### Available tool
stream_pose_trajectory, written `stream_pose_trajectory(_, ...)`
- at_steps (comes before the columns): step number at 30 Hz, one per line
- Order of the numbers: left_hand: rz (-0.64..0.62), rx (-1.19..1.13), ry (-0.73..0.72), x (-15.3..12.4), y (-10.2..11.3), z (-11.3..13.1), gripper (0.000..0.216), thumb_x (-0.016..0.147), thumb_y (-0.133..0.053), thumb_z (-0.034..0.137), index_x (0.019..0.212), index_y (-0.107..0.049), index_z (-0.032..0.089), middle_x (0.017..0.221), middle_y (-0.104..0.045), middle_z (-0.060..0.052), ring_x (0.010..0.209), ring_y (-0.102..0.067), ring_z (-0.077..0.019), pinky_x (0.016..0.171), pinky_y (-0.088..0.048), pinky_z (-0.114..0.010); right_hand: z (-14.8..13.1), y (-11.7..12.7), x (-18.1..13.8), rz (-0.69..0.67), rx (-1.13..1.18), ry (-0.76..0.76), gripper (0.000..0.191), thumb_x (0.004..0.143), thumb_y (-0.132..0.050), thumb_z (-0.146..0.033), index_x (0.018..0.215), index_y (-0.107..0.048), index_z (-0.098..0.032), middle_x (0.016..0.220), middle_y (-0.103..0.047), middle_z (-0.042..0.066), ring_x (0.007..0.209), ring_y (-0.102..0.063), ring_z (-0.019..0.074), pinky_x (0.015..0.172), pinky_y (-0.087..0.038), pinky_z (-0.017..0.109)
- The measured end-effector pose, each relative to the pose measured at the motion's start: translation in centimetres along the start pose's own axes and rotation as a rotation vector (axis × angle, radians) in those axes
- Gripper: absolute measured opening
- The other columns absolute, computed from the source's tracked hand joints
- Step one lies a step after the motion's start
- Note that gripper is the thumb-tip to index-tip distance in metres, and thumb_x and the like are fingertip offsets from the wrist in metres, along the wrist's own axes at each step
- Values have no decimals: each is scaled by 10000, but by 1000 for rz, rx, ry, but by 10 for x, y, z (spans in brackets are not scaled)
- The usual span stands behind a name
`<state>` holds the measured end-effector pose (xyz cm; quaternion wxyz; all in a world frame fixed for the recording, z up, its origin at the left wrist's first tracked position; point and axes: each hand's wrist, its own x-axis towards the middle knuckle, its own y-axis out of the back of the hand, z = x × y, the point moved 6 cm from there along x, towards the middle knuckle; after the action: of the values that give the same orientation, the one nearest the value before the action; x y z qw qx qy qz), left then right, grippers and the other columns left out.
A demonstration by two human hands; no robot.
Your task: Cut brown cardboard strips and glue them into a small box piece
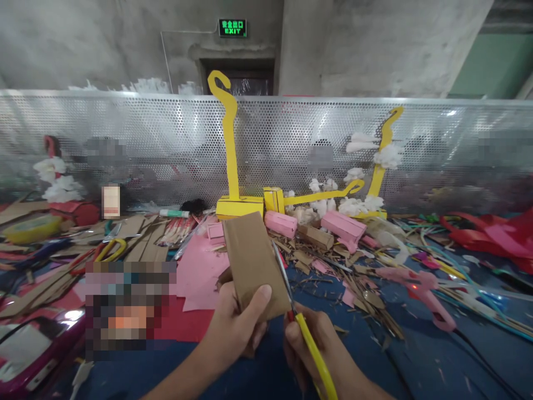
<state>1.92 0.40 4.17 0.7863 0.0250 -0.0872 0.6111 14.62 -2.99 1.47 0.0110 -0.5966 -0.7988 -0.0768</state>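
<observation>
A piece of brown cardboard [254, 261] is gripped in my left hand [241, 319], thumb lying across its front face and fingers behind it. My right hand [316, 344] holds scissors [310, 344] with yellow handles. Their metal blades run along the right edge of the cardboard, near its lower corner. How far the blades are parted is hard to see. Behind the cardboard lie pink paper [202, 272] and several pink wrapped blocks, one pink block [343, 226] to the right. A bare cardboard block [315, 236] rests among brown scraps.
A perforated metal divider [266, 144] crosses the back. Before it stand yellow hook-shaped pieces, one tall yellow hook [230, 150] on a block base. A pink glue gun [420, 286] with a black cord lies right. Red ribbon [495, 239], cardboard strips and a tape roll [33, 229] litter the blue table.
</observation>
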Motion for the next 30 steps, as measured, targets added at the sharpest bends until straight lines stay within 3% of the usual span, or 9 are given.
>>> stream_pose_trajectory(5, 44, 8, 31, 0, 1, 4, 566, 765, -607, 734, 666, -519, 184, 342, -379, 86, 269, -326, -59, 298, -294, -175, 2, -1, 2, 11, 29, -17, 572, 825, -581, -739, 913, -548, -175, 454, -493, -82, 306, -412, 74, 308, -315, 161)
stream_pose_trajectory(10, 40, 15, 29, 0, 0, 4, 554, 761, -615, 725, 693, -536, 181, 348, -391, 84, 274, -339, -67, 296, -289, -178, -4, -2, -1, 2, 0, 13, 547, 892, -487, -725, 930, -540, -182, 539, -494, -68, 345, -391, 67, 337, -290, 184)
stream_pose_trajectory(15, -17, 44, 48, -4, -3, -3, 534, 815, -570, 708, 736, -532, 181, 372, -401, 87, 274, -330, -62, 279, -252, -165, -21, 5, -9, 58, -92, 141, 582, 904, -447, -736, 992, -586, -178, 723, -530, -2, 570, -468, 123, 528, -434, 242)
stream_pose_trajectory(18, -45, 59, 26, -6, -5, -2, 524, 833, -558, 696, 744, -524, 181, 375, -394, 90, 279, -333, -59, 291, -249, -160, -24, 7, -9, 44, -122, 194, 600, 918, -410, -734, 1012, -602, -173, 780, -549, 26, 639, -454, 144, 576, -434, 260)
stream_pose_trajectory(22, -41, 51, 20, -6, -6, -1, 504, 840, -561, 682, 754, -501, 189, 368, -392, 93, 281, -329, -60, 296, -250, -162, -22, 5, -3, -14, -172, 201, 610, 933, -379, -723, 972, -627, -167, 679, -507, 3, 559, -425, 133, 503, -378, 253)
stream_pose_trajectory(30, -24, 33, 8, -4, -5, -7, 480, 854, -565, 653, 749, -526, 185, 359, -378, 95, 275, -306, -61, 287, -250, -165, -12, 9, 0, 86, -213, 137, 605, 916, -422, -729, 847, -669, -181, 510, -476, -25, 461, -433, 125, 471, -354, 255)
